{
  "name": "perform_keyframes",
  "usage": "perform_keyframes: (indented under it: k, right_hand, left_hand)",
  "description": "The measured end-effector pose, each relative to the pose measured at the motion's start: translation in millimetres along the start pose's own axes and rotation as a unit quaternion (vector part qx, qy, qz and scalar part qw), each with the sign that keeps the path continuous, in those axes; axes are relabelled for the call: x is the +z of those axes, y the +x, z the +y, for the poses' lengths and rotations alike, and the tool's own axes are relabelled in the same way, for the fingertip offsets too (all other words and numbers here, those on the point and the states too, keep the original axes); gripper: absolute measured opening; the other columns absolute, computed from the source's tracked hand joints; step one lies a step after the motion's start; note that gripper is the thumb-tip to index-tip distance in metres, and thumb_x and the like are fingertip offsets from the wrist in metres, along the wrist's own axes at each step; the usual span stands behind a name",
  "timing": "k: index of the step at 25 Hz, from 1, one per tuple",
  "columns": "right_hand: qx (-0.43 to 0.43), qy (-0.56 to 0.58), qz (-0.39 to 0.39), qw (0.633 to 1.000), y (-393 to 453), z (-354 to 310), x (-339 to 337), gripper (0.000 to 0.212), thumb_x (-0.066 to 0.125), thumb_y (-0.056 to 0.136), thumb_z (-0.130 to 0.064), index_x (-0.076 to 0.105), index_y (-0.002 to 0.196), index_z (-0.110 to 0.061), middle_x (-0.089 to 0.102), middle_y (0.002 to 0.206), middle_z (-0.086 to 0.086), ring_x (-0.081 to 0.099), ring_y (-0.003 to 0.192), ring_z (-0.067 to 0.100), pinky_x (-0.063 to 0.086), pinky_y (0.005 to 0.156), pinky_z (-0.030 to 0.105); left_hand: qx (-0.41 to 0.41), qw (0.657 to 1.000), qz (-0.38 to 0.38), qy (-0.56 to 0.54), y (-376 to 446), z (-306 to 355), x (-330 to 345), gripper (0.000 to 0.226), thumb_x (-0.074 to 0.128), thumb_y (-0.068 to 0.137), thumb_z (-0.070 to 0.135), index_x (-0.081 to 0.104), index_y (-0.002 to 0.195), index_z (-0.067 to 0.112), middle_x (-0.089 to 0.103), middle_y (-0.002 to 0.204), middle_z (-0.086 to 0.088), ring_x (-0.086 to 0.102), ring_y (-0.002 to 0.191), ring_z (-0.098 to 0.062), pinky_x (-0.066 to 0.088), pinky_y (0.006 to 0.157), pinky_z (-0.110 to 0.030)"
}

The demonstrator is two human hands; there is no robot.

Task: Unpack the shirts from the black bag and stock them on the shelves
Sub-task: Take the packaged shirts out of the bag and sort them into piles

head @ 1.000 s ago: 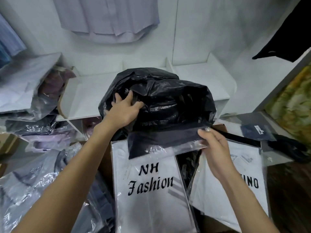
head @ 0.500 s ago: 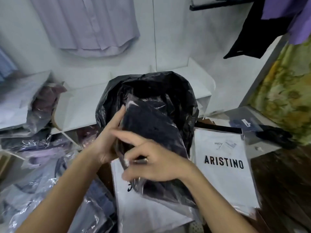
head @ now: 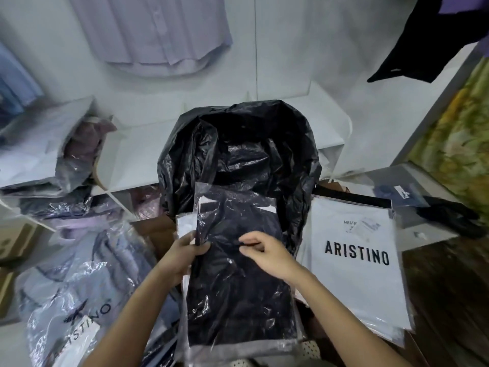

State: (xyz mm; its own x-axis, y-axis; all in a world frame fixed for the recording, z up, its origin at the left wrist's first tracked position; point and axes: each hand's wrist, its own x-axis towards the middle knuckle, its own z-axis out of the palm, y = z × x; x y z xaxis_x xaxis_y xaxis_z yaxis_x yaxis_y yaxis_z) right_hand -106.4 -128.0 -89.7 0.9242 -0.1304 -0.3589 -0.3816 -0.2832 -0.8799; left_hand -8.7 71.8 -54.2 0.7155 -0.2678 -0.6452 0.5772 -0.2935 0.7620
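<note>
The black bag (head: 238, 144) stands open at the centre, leaning against the white shelf (head: 137, 160). A dark navy shirt in a clear plastic sleeve (head: 238, 287) lies flat in front of the bag, on top of a white packet. My left hand (head: 185, 255) grips the sleeve's left edge. My right hand (head: 264, 250) rests on the sleeve's upper middle, fingers pinching the plastic. More dark plastic shows inside the bag.
A white ARISTINO packet (head: 354, 260) lies to the right. Several bagged light shirts (head: 74, 287) pile up at the left. Shirts hang on the wall (head: 158, 35) above. A dark garment (head: 412, 43) hangs at upper right. Cardboard boxes (head: 16, 242) sit at the far left.
The dark shirt came out of the bag and now lies flat over the white packet. My left hand left the bag and took the sleeve's edge.
</note>
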Motion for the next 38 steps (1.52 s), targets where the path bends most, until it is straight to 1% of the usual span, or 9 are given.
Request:
perform_keyframes:
  k: [2, 4, 7, 11, 13, 17, 22, 30, 38]
  right_hand:
    - [0.004, 0.05, 0.025, 0.998, -5.8, -13.7, -8.6, 0.04, 0.064, 0.098, -0.046, 0.058, 0.137, -0.037, 0.057, 0.14, -0.012, 0.058, 0.118, -0.001, 0.047, 0.105, 0.026]
    - [-0.014, 0.156, -0.016, 0.987, -17.1, -36.1, -11.4, 0.055, 0.061, 0.096, -0.057, 0.048, 0.146, -0.04, 0.054, 0.144, -0.017, 0.057, 0.122, -0.006, 0.045, 0.099, 0.016]
    - [-0.003, 0.367, -0.079, 0.927, -29.7, -72.6, -28.1, 0.064, 0.07, 0.087, -0.06, 0.062, 0.139, -0.023, 0.071, 0.129, 0.002, 0.068, 0.119, 0.015, 0.053, 0.101, 0.034]
    - [0.015, 0.394, 0.002, 0.919, -25.0, -80.9, -55.1, 0.026, 0.069, 0.093, -0.012, 0.071, 0.119, -0.013, 0.074, 0.121, 0.014, 0.074, 0.102, 0.025, 0.057, 0.087, 0.034]
    - [0.057, 0.349, 0.03, 0.935, -12.8, -56.9, -58.3, 0.033, 0.066, 0.096, -0.008, 0.064, 0.128, -0.018, 0.069, 0.128, 0.001, 0.067, 0.11, 0.019, 0.05, 0.096, 0.033]
    - [0.114, 0.025, 0.055, 0.992, 9.0, 15.9, -51.6, 0.031, 0.074, 0.083, -0.025, 0.063, 0.112, -0.024, 0.073, 0.107, -0.004, 0.069, 0.102, 0.018, 0.054, 0.094, 0.034]
    - [-0.036, 0.024, 0.05, 0.998, -3.5, -7.3, -46.1, 0.069, 0.086, 0.083, -0.028, 0.045, 0.137, -0.044, 0.062, 0.119, -0.031, 0.057, 0.11, -0.015, 0.04, 0.093, 0.006]
    - [-0.233, -0.089, -0.195, 0.949, 40.7, -159.1, 53.5, 0.136, 0.088, 0.075, -0.05, -0.019, 0.158, -0.044, 0.007, 0.171, -0.012, 0.015, 0.154, 0.008, 0.021, 0.125, 0.035]
    - [-0.086, -0.209, -0.234, 0.946, 60.3, -126.1, 199.4, 0.125, 0.089, 0.074, -0.049, 0.012, 0.16, 0.0, 0.027, 0.165, 0.02, 0.033, 0.15, 0.032, 0.035, 0.119, 0.036]
  left_hand:
    - [0.042, 0.998, -0.018, -0.034, -19.1, 16.8, 3.9, 0.02, 0.067, 0.092, 0.005, 0.078, 0.1, 0.02, 0.071, 0.12, -0.021, 0.073, 0.093, -0.027, 0.052, 0.101, -0.055]
    - [0.112, 0.991, -0.041, -0.053, -53.0, 41.1, 19.7, 0.019, 0.07, 0.089, 0.016, 0.079, 0.105, 0.023, 0.076, 0.115, -0.012, 0.074, 0.095, -0.021, 0.055, 0.097, -0.048]
    - [0.216, 0.961, -0.126, 0.121, -100.6, 69.7, 60.0, 0.036, 0.067, 0.087, 0.048, 0.069, 0.123, 0.042, 0.069, 0.125, 0.019, 0.064, 0.116, 0.002, 0.048, 0.105, -0.03]
    - [0.348, 0.919, 0.115, 0.147, -73.2, 48.5, 67.6, 0.026, 0.063, 0.095, 0.036, 0.07, 0.118, 0.045, 0.054, 0.138, 0.026, 0.044, 0.133, 0.006, 0.027, 0.121, -0.037]
    - [0.255, 0.934, 0.229, 0.099, -46.6, 26.9, 46.0, 0.06, 0.07, 0.087, 0.044, 0.052, 0.143, 0.034, 0.042, 0.151, 0.008, 0.039, 0.14, -0.01, 0.031, 0.118, -0.037]
    - [0.045, 0.988, 0.127, 0.07, -18.4, -26.0, 35.1, 0.073, 0.08, 0.083, 0.036, 0.049, 0.144, 0.012, 0.068, 0.125, -0.008, 0.066, 0.108, -0.021, 0.051, 0.089, -0.032]
    - [0.079, 0.982, 0.123, -0.116, -38.9, -21.9, 16.9, 0.041, 0.08, 0.081, 0.003, 0.067, 0.119, 0.008, 0.077, 0.101, -0.018, 0.074, 0.087, -0.033, 0.06, 0.08, -0.045]
    - [0.222, 0.916, 0.291, -0.163, -151.6, 23.7, -125.4, 0.029, 0.066, 0.09, -0.001, 0.067, 0.11, 0.02, 0.079, 0.094, -0.005, 0.075, 0.073, -0.018, 0.063, 0.061, -0.033]
    - [0.022, 0.9, 0.435, 0.012, -132.2, -79.9, -191.7, 0.042, 0.075, 0.089, 0.008, 0.049, 0.121, 0.012, 0.059, 0.11, -0.013, 0.057, 0.09, -0.025, 0.04, 0.077, -0.03]
